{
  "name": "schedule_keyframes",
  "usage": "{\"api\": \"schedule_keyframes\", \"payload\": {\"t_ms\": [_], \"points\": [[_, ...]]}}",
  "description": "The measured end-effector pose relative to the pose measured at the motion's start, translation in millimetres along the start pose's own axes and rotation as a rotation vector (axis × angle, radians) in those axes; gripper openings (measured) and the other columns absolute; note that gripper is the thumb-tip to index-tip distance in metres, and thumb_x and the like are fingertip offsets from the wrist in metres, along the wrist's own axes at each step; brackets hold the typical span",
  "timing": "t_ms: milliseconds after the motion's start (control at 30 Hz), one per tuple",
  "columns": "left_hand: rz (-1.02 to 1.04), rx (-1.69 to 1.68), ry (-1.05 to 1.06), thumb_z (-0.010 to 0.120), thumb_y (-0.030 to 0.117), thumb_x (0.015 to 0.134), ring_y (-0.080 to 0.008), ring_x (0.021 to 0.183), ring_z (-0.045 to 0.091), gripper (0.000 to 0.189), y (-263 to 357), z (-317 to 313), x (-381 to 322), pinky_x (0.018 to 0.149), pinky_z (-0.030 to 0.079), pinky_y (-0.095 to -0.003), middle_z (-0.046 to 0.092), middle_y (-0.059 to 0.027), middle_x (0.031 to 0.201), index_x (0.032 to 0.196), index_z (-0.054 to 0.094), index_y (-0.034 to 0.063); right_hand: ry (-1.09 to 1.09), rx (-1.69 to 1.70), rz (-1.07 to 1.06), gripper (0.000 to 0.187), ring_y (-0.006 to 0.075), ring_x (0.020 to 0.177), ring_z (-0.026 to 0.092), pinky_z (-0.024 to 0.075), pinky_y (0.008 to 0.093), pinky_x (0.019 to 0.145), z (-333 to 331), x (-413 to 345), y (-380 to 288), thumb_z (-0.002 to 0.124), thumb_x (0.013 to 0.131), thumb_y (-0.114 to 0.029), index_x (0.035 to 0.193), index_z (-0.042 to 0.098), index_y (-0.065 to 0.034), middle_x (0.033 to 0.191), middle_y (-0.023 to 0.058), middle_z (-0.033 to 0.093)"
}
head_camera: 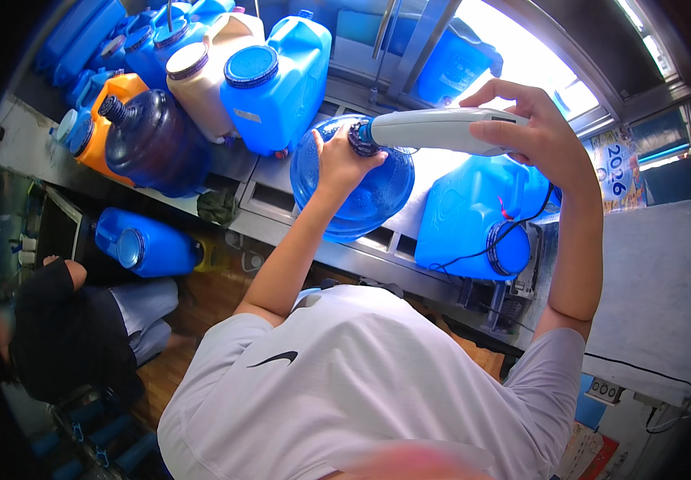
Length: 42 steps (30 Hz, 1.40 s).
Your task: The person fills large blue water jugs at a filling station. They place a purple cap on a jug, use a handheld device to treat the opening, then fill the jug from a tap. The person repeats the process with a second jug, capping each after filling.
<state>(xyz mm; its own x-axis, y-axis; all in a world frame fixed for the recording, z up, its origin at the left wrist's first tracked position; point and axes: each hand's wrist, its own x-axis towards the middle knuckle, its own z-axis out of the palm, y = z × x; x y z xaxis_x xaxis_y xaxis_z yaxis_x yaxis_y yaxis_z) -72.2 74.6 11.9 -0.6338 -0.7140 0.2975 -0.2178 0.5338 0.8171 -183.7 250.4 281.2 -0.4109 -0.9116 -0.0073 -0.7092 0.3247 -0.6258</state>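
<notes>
A round, clear blue water bottle [360, 201] stands upright on the metal counter in front of me. My left hand [344, 159] is wrapped about its neck, the fingers and thumb spread around the dark-banded cap [361, 137]. In my right hand [528, 123] is a white corded heat gun [435, 129], held level from its rear end. Its blue nozzle points left and meets or nearly meets the cap; the exact gap is hidden. To the right lies a blue plastic water container [462, 210] with a round screw cap, and a black cord crosses it.
Several blue jugs [288, 90], a cream jug [207, 84] and a dark round bottle [156, 141] crowd the counter's left. A dark cloth [217, 207] lies by the front edge. At lower left, a person in black [72, 336] sits near a blue container [147, 243].
</notes>
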Motion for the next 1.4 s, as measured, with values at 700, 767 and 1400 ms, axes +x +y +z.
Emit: {"api": "schedule_keyframes", "payload": {"t_ms": [700,767,1400], "points": [[0.077,-0.475,-0.579,0.088,0.007,0.059,-0.0131,0.096,0.064,0.056,-16.9,-27.6,38.6,0.091,0.05,-0.031,0.071,-0.0046,0.102,0.111,0.067,0.0021,0.041,0.233,0.115,0.039,0.0119,0.066,0.061,0.0414,0.0219,0.049,-6.4,-38.2,56.8,0.073,0.08,-0.035,0.108,0.071,-0.0077,0.092,0.0108,0.069],[0.094,-0.517,-0.745,0.087,0.003,0.062,-0.0131,0.098,0.064,0.057,-18.3,-31.2,51.2,0.093,0.051,-0.0307,0.069,-0.0054,0.106,0.114,0.064,0.0012,0.109,0.283,0.078,0.039,0.01,0.059,0.058,0.0385,0.0204,0.047,2.3,-44.3,73.4,0.072,0.081,-0.036,0.109,0.071,-0.0082,0.086,0.0103,0.069],[0.14,-0.445,-1.294,0.085,-0.002,0.059,-0.0221,0.123,0.055,0.058,-15.5,-33.1,96.4,0.116,0.034,-0.0405,0.066,-0.0057,0.115,0.113,0.063,0.0059,0.442,0.613,0.122,0.038,0.0071,0.064,0.059,0.0451,0.0232,0.055,157.2,-143.1,102.1,0.076,0.079,-0.011,0.115,0.065,-0.0045,0.076,0.0078,0.069]]}}
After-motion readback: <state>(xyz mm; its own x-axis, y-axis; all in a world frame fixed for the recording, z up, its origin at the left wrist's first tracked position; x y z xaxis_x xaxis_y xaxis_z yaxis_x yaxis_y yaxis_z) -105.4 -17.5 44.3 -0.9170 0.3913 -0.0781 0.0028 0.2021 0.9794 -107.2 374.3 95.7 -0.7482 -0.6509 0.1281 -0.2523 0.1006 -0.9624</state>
